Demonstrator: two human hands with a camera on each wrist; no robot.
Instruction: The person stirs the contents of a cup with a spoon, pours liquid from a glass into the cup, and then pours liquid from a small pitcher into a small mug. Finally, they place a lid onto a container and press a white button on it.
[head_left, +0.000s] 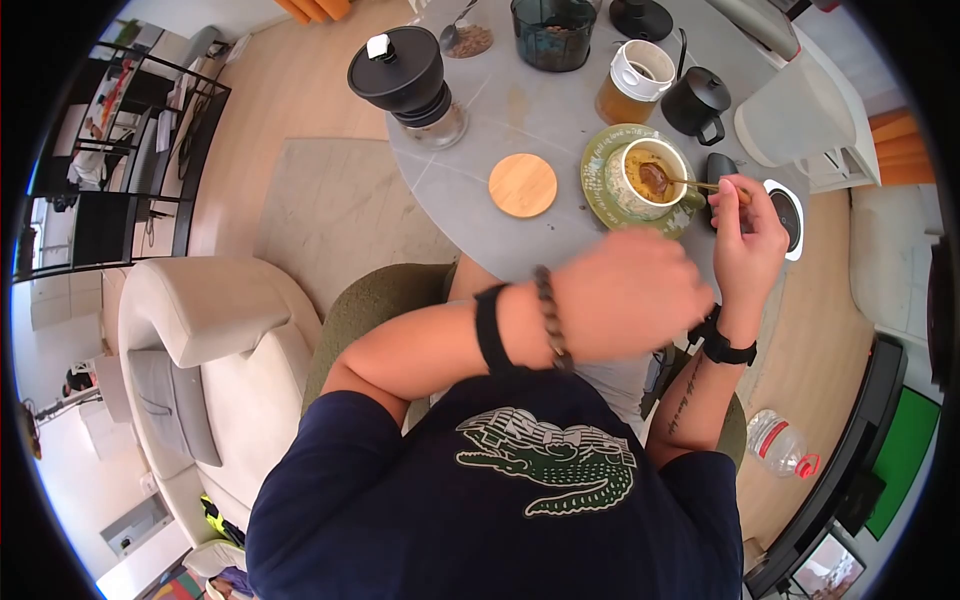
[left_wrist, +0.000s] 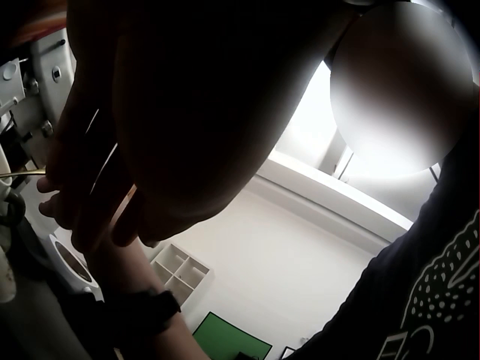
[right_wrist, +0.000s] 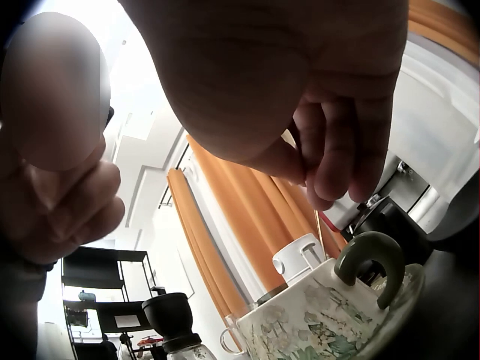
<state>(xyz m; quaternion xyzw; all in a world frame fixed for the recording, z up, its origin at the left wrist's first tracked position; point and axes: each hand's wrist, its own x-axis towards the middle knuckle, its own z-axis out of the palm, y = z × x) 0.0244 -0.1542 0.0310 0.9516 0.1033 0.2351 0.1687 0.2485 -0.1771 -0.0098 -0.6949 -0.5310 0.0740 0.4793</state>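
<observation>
A floral teacup with a green handle stands on a green saucer with lettering round its rim. Inside the cup is a yellow-brown liquid. My right hand pinches the thin handle of a spoon between thumb and fingers, and the spoon's bowl dips into the liquid. Nearer my body, my left hand hovers in front of the table edge, blurred, with a beaded bracelet on the wrist. Its fingers hang loosely curled and hold nothing in the left wrist view.
Left of the saucer lies a round wooden lid. Behind stand a glass jug of amber liquid with a white collar, a black pitcher, a dark container and a black grinder. A white-rimmed device sits beyond my right hand.
</observation>
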